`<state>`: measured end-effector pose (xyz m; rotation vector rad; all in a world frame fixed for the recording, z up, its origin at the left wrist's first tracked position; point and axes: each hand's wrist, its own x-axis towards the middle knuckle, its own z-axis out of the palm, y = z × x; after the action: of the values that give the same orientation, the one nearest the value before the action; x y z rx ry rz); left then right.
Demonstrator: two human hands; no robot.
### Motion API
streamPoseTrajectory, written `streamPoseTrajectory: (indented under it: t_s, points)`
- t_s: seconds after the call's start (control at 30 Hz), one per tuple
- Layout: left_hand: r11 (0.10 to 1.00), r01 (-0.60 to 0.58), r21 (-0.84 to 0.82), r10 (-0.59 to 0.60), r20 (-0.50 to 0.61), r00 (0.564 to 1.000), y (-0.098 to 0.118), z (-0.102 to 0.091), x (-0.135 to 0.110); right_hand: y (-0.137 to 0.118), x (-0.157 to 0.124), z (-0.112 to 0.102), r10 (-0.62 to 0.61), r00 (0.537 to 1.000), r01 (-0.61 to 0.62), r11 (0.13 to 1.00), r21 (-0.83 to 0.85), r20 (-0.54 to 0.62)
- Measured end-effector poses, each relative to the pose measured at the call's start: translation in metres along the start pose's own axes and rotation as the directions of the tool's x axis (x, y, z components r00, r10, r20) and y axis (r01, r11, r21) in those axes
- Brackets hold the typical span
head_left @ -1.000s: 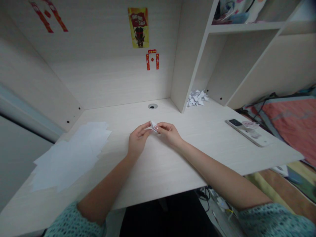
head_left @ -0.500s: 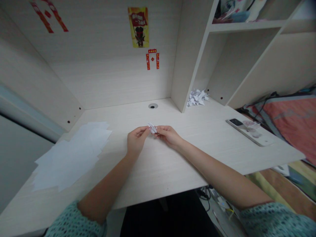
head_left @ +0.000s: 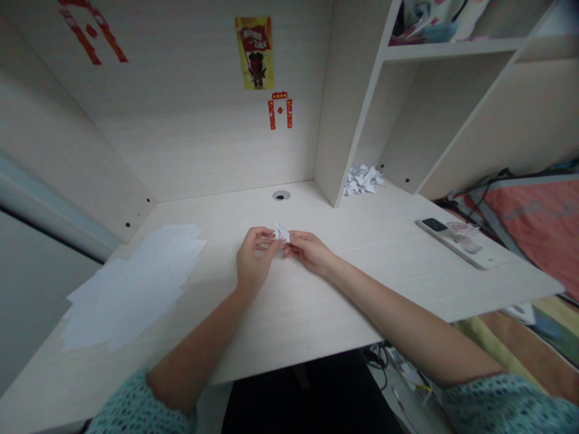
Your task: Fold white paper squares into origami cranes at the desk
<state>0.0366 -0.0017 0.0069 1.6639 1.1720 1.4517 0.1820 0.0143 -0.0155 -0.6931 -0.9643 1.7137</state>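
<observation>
Nearest the camera, teal knit sleeves [head_left: 502,405] end at bare forearms reaching out over a pale wood-grain desk [head_left: 298,328]. Right hand [head_left: 310,251]: fingers closed, pinching a small folded white paper figure [head_left: 281,232], which stands up just off the desk, between the two hands. Left hand [head_left: 254,256]: fingers curled and raised at the figure's left side, very close to it; whether they grip it cannot be told from this view. Change over the last half second: the left hand has curled and lifted from its flatter reach, and the figure now sits more upright, with the right hand's pinch the clearest contact. To the left on the desk lie overlapping loose white paper sheets [head_left: 131,289]. To the right lies a phone in a pale case [head_left: 459,244], beside the rumpled red bedding [head_left: 520,223]. Farther back, a heap of small folded white paper shapes [head_left: 362,181] sits in the corner under a shelf unit [head_left: 348,114], and a round cable grommet [head_left: 281,195] is set in the desk. A yellow and red poster [head_left: 254,53] hangs on the back panel.
</observation>
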Motion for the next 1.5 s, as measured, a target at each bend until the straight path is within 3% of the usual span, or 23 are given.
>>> streamPoseTrajectory:
  t_s: [0.23, 0.47, 0.8, 1.33, 1.5]
  points:
    - [0.996, -0.050, 0.074, 0.055, -0.061, 0.997, 0.003, -0.001, -0.001, 0.002, 0.001, -0.001, 0.010, 1.000, -0.009, 0.999, -0.040, 0.010]
    - [0.989, -0.034, 0.141, 0.040, -0.036, 0.999, 0.001, -0.002, 0.002, 0.003, 0.002, 0.000, -0.038, 0.999, 0.041, 0.993, -0.114, 0.027]
    - [0.978, 0.192, -0.085, -0.189, 0.039, 0.981, -0.015, 0.001, 0.006, 0.005, 0.003, -0.001, -0.093, 0.996, 0.092, 0.976, -0.200, 0.007]
    - [0.969, 0.171, -0.177, -0.163, 0.058, 0.985, -0.008, 0.000, 0.008, 0.003, 0.002, -0.001, -0.060, 0.996, 0.070, 0.978, -0.197, 0.059]
    - [0.962, 0.188, -0.200, -0.184, 0.042, 0.982, -0.008, -0.001, 0.007, 0.004, 0.002, -0.001, 0.006, 0.999, -0.002, 0.995, -0.103, 0.036]
